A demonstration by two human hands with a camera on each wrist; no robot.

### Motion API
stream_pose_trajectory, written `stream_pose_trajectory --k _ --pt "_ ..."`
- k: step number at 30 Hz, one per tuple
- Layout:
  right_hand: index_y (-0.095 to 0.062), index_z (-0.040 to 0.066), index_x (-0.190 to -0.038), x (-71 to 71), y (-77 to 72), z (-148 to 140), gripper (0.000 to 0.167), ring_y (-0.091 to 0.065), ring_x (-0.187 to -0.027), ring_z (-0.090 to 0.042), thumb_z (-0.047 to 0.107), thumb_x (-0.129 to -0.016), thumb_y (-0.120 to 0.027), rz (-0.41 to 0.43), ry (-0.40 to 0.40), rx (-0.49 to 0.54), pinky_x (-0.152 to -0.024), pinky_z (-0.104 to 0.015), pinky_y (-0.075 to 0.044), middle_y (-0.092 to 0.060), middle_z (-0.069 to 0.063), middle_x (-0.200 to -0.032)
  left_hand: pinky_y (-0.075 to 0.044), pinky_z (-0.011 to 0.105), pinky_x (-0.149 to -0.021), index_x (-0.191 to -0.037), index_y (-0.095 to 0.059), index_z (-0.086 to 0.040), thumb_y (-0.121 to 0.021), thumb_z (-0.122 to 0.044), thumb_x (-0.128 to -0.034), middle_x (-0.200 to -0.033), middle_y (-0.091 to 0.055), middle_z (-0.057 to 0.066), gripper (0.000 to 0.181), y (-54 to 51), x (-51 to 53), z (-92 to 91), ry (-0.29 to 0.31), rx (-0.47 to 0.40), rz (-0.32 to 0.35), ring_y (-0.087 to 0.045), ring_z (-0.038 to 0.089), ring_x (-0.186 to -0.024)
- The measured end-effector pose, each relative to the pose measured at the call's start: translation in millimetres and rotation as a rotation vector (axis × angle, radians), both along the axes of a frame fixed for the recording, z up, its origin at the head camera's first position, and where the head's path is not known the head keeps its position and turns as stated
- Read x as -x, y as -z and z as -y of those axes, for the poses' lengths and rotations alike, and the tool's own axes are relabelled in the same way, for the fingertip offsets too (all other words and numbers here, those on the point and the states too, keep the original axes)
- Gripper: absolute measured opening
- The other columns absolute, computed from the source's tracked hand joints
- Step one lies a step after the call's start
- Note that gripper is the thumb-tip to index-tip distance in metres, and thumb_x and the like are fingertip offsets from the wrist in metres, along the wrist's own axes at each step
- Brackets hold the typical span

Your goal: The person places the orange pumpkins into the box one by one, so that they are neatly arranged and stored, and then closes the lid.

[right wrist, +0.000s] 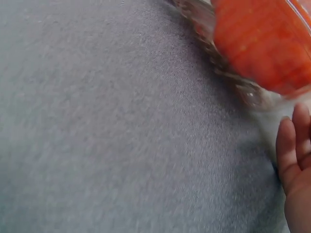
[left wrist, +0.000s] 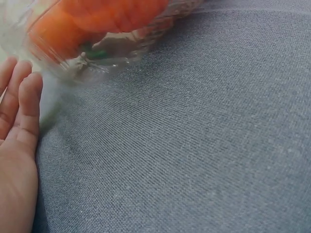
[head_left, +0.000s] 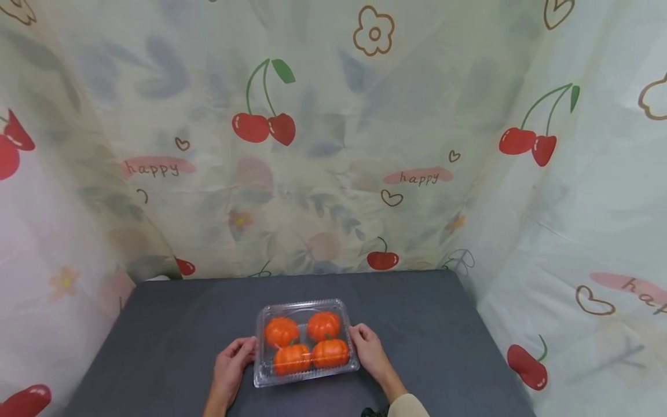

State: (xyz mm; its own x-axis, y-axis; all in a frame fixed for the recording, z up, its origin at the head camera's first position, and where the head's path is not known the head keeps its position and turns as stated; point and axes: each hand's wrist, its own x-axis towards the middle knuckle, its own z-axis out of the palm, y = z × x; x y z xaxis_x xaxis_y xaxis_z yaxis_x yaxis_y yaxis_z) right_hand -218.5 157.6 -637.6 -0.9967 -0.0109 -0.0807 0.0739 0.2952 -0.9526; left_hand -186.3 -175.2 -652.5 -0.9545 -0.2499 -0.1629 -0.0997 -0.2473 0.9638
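A clear plastic clamshell box [head_left: 264,377] lies between my two hands in the head view, its lid down. Several small orange pumpkins [head_left: 282,332] with green stems show through it. My left hand [head_left: 228,369] is at the box's left side, fingertips against or very near its edge. On the opposite side, my right hand [head_left: 371,351] touches the right edge. Both wrist views show fairly straight fingers beside the box, with none wrapped around it. Parts of each hand are cut off there, and the box is blurred.
The box is over a dark grey cloth-covered table [head_left: 417,324]. A pale curtain [head_left: 323,174] printed with cherries and flowers surrounds the table at the back and both sides. A small black object [head_left: 374,412] shows beside the right sleeve [head_left: 407,406].
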Motion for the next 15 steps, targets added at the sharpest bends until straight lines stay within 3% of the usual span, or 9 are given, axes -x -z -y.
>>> stream_pose_trajectory --k 6,15 --pt "-0.065 0.006 -0.088 9.1 3.9 5 0.032 -0.050 -0.069 -0.010 0.033 -0.105 -0.056 -0.041 0.104 -0.035 -0.062 -0.020 -0.042 -0.051 0.003 -0.074 -0.059 0.020 -0.065 -0.094 -0.073 -0.005 -0.074 -0.020 -0.0951 -0.078 -0.072 -0.009 0.016 -0.5 -3.5 -2.2 0.016 0.084 0.005 -0.066 0.005 -0.070" --pt "-0.062 0.005 -0.088 27.7 -1.0 10 0.036 -0.049 -0.070 -0.012 0.035 -0.106 -0.054 -0.052 0.121 -0.083 -0.063 -0.023 -0.041 -0.051 0.001 -0.076 -0.062 0.020 -0.073 -0.102 -0.071 0.006 -0.072 -0.024 -0.0959 -0.079 -0.071 -0.007 0.030 -7.2 -1.2 -2.2 0.096 0.175 0.035 -0.068 0.005 -0.074"
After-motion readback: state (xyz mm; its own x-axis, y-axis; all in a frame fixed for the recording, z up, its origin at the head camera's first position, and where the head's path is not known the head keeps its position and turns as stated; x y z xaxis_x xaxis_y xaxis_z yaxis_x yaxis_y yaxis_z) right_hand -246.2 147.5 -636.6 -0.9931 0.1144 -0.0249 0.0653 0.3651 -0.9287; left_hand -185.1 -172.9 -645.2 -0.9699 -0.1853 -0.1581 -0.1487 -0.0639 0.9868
